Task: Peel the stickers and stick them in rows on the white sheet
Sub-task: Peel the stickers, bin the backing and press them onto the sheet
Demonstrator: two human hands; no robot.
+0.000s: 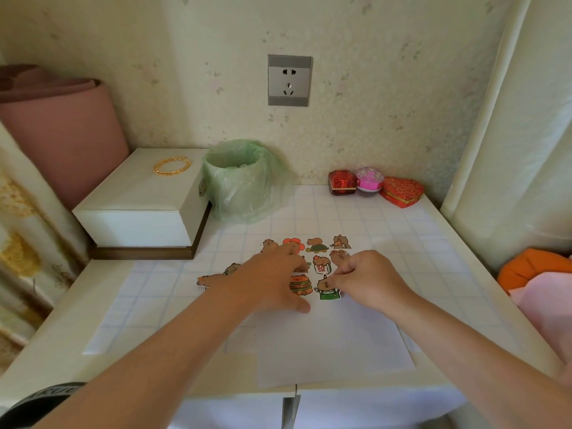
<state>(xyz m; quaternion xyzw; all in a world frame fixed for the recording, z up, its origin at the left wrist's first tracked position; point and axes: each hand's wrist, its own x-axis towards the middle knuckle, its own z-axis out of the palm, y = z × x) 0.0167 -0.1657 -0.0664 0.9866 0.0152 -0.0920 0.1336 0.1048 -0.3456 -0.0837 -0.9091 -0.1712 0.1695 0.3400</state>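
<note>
**Item:** white sheet, centre of frame, on the gridded worktop. It carries placed stickers in rows at its far end.

**Item:** green-overalls sticker, third row, just beside the burger sticker. The right hand pinches its upper right edge between thumb and forefinger. Whether it is fully stuck down cannot be told.

**Item:** left hand, fingers straight and slightly spread, pressing flat on the sheet and covering part of the rows.

**Item:** loose stickers, left of centre, apparently off the sheet.

**Risks, as judged:**
- The pinched sticker may land tilted or overlap the burger, breaking the row.
- Its gripped edge may crease or trap air.
- If the left hand lifts, the sheet may slide.
- The rows hidden under the hand make spacing hard to gauge.
</note>
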